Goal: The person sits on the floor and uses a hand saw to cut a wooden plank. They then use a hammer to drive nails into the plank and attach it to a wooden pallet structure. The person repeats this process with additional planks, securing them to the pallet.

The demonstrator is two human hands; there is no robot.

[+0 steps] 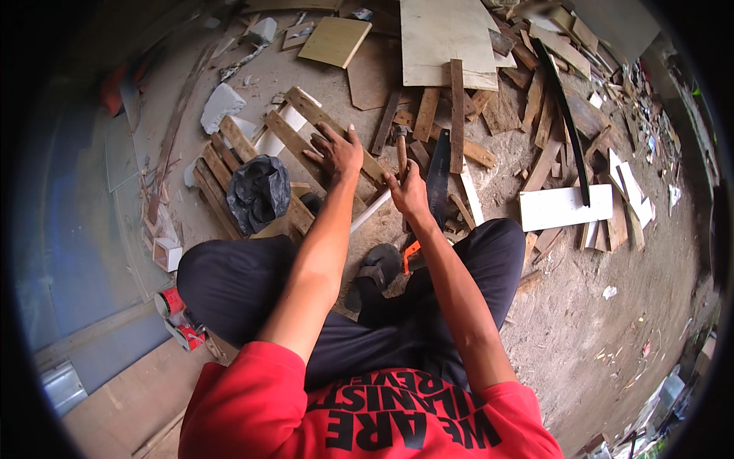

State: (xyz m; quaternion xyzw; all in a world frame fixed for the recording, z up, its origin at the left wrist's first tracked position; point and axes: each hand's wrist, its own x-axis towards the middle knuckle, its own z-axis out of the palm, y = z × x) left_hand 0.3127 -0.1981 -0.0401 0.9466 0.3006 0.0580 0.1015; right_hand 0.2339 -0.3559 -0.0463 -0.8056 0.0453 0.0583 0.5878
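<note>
My left hand [336, 155] lies with its fingers spread over the wooden slats [287, 139] of a pallet-like frame. My right hand [410, 193] is wrapped round the wooden handle of a hammer [402, 155], whose head points away from me. A handsaw [438, 172] with a dark blade and an orange handle lies just right of that hand. On the left part of the slats sits a crumpled black plastic bag [258, 193]; what is in it cannot be made out.
Loose wooden offcuts [543, 126] pile up at the far right, with a large pale board [447, 42] behind. A long black strip [569, 122] reaches a white board [566, 207]. White chunks [222, 107] lie far left. A red tool [180, 317] stands by my left knee.
</note>
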